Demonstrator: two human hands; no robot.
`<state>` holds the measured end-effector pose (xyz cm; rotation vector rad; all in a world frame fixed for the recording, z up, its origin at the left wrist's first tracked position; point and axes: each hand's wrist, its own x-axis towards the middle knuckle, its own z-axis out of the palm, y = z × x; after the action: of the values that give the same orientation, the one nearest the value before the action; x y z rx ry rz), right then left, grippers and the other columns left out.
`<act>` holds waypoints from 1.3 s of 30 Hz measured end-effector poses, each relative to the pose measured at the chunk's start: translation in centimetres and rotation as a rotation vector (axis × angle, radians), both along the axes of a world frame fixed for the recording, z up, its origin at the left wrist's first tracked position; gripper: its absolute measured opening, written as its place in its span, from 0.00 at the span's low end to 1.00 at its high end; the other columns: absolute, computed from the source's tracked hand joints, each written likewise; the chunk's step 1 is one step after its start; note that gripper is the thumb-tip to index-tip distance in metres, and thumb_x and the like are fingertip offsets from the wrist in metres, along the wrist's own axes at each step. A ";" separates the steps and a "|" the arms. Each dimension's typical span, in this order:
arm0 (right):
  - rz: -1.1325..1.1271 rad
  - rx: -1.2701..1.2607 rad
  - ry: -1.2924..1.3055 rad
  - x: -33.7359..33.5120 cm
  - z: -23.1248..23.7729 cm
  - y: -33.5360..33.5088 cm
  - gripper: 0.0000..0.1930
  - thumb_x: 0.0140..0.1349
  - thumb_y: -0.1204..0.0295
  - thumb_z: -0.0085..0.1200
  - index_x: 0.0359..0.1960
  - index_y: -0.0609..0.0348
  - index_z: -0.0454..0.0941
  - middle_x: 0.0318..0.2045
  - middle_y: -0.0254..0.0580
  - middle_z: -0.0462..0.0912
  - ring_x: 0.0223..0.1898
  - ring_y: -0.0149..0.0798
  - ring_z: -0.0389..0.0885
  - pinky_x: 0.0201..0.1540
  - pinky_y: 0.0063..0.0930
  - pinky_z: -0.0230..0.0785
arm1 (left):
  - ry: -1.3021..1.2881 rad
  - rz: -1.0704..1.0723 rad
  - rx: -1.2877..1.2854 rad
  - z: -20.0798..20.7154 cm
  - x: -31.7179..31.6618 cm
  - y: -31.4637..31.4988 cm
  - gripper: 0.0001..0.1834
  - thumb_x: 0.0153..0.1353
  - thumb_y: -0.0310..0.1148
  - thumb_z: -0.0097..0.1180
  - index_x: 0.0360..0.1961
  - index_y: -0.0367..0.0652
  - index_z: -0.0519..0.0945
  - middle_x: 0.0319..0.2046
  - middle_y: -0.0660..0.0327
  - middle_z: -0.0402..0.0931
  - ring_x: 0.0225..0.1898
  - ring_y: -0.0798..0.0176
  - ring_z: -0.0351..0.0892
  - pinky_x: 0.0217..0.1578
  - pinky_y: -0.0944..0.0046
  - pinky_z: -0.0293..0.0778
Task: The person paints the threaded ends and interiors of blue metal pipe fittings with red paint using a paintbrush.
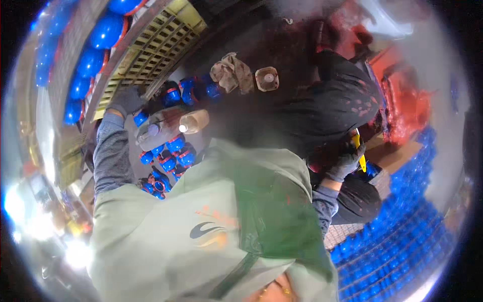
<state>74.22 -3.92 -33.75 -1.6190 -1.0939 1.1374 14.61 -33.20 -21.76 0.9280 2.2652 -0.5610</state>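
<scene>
My left hand point(128, 101), in a dark grey glove, is at the lower end of a yellow lattice crate point(156, 45) on the left. Its fingers blend into the dark background, so their grip is unclear. Beside it lie several glossy blue round parts with red rims point(172, 93). On the right, my gloved right hand point(345, 162) is closed around a yellow-handled tool point(362, 162). That tool stands roughly upright beside my dark trouser leg point(337, 100), and its working end is hard to make out.
A clear bottle point(158, 132) and a bottle of tan liquid point(195, 121) lie among more blue parts point(168, 162). Beyond are a crumpled cloth point(231, 73) and a square container point(267, 79). Blue parts on a rack point(107, 31) and rows of blue pieces point(397, 241) flank me.
</scene>
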 end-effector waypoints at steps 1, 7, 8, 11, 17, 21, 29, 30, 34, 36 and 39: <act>0.021 0.029 -0.062 0.4 0.0 -0.1 0.21 0.61 0.73 0.46 0.57 0.55 0.69 0.43 0.45 0.79 0.42 0.37 0.79 0.44 0.29 0.72 | -0.081 0.032 -0.261 -1.8 -0.2 -1.7 0.32 0.48 0.52 0.60 0.53 0.44 0.75 0.48 0.48 0.76 0.50 0.47 0.75 0.51 0.55 0.70; 0.169 0.388 -0.597 -0.4 2.5 -1.4 0.20 0.62 0.76 0.46 0.57 0.55 0.68 0.44 0.47 0.79 0.42 0.36 0.80 0.42 0.27 0.72 | -0.331 0.236 -0.060 -13.1 2.6 -16.7 0.43 0.41 0.48 0.70 0.59 0.45 0.67 0.50 0.53 0.74 0.50 0.58 0.74 0.49 0.58 0.72; 0.123 0.266 -0.433 -0.8 3.2 -1.5 0.19 0.65 0.74 0.43 0.58 0.55 0.68 0.43 0.43 0.78 0.40 0.33 0.78 0.41 0.25 0.72 | -0.381 0.311 0.056 -14.3 2.7 -18.3 0.44 0.42 0.48 0.70 0.59 0.44 0.65 0.50 0.53 0.73 0.50 0.58 0.74 0.50 0.58 0.71; -0.120 0.069 0.293 -2.5 4.6 -1.6 0.17 0.68 0.71 0.41 0.57 0.54 0.70 0.38 0.36 0.76 0.35 0.29 0.74 0.40 0.21 0.71 | -0.748 0.558 0.457 -15.4 3.4 -18.9 0.45 0.43 0.47 0.70 0.59 0.40 0.64 0.50 0.55 0.74 0.51 0.57 0.74 0.53 0.61 0.69; -0.216 0.120 0.517 -3.3 6.7 -0.6 0.18 0.67 0.59 0.45 0.48 0.57 0.77 0.27 0.31 0.73 0.26 0.25 0.70 0.28 0.19 0.65 | -0.213 0.032 0.111 -6.2 5.9 -3.8 0.39 0.46 0.52 0.66 0.56 0.43 0.70 0.48 0.49 0.76 0.51 0.55 0.76 0.49 0.57 0.70; -0.278 0.092 0.533 -3.8 7.8 -0.7 0.18 0.66 0.59 0.47 0.47 0.60 0.76 0.25 0.30 0.73 0.24 0.25 0.70 0.27 0.18 0.65 | -0.285 -0.106 0.385 5.7 8.8 3.8 0.30 0.51 0.51 0.62 0.49 0.42 0.75 0.40 0.47 0.80 0.44 0.49 0.80 0.41 0.55 0.74; -0.227 0.177 0.526 -3.1 8.0 -1.3 0.18 0.67 0.59 0.45 0.50 0.60 0.75 0.28 0.32 0.73 0.28 0.24 0.70 0.30 0.18 0.66 | 0.046 -0.492 0.744 13.7 10.8 15.9 0.21 0.47 0.46 0.65 0.34 0.43 0.74 0.28 0.50 0.78 0.32 0.43 0.78 0.28 0.52 0.72; -0.220 0.170 0.463 -2.9 7.9 -1.4 0.19 0.67 0.59 0.45 0.49 0.61 0.75 0.29 0.32 0.73 0.28 0.25 0.70 0.31 0.19 0.66 | 0.135 -0.547 0.754 12.8 10.2 17.5 0.23 0.46 0.49 0.66 0.36 0.44 0.75 0.27 0.50 0.78 0.30 0.43 0.78 0.27 0.52 0.73; -0.274 0.352 0.310 -2.4 7.1 -1.4 0.17 0.65 0.60 0.48 0.45 0.63 0.76 0.27 0.31 0.74 0.28 0.26 0.69 0.32 0.20 0.62 | 0.169 -0.736 0.932 7.0 9.3 24.8 0.31 0.44 0.54 0.66 0.44 0.44 0.76 0.28 0.49 0.79 0.28 0.44 0.79 0.28 0.51 0.74; -0.338 0.256 0.518 -2.1 6.6 -1.5 0.16 0.63 0.59 0.53 0.42 0.60 0.77 0.26 0.29 0.74 0.25 0.24 0.69 0.28 0.19 0.61 | 0.008 -0.712 0.856 4.1 9.9 29.3 0.37 0.44 0.57 0.64 0.50 0.42 0.74 0.31 0.46 0.79 0.33 0.44 0.80 0.34 0.50 0.75; -0.440 0.174 0.699 -1.8 5.9 -1.9 0.10 0.62 0.64 0.55 0.38 0.56 0.80 0.27 0.26 0.74 0.27 0.22 0.69 0.31 0.19 0.62 | -0.062 -0.711 0.542 1.0 11.9 35.2 0.42 0.45 0.61 0.61 0.54 0.40 0.72 0.42 0.40 0.76 0.45 0.42 0.77 0.46 0.51 0.73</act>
<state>72.46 -5.85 -27.90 -1.1056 -0.3466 1.1337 26.49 1.95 -20.71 2.0196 2.0176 -0.1817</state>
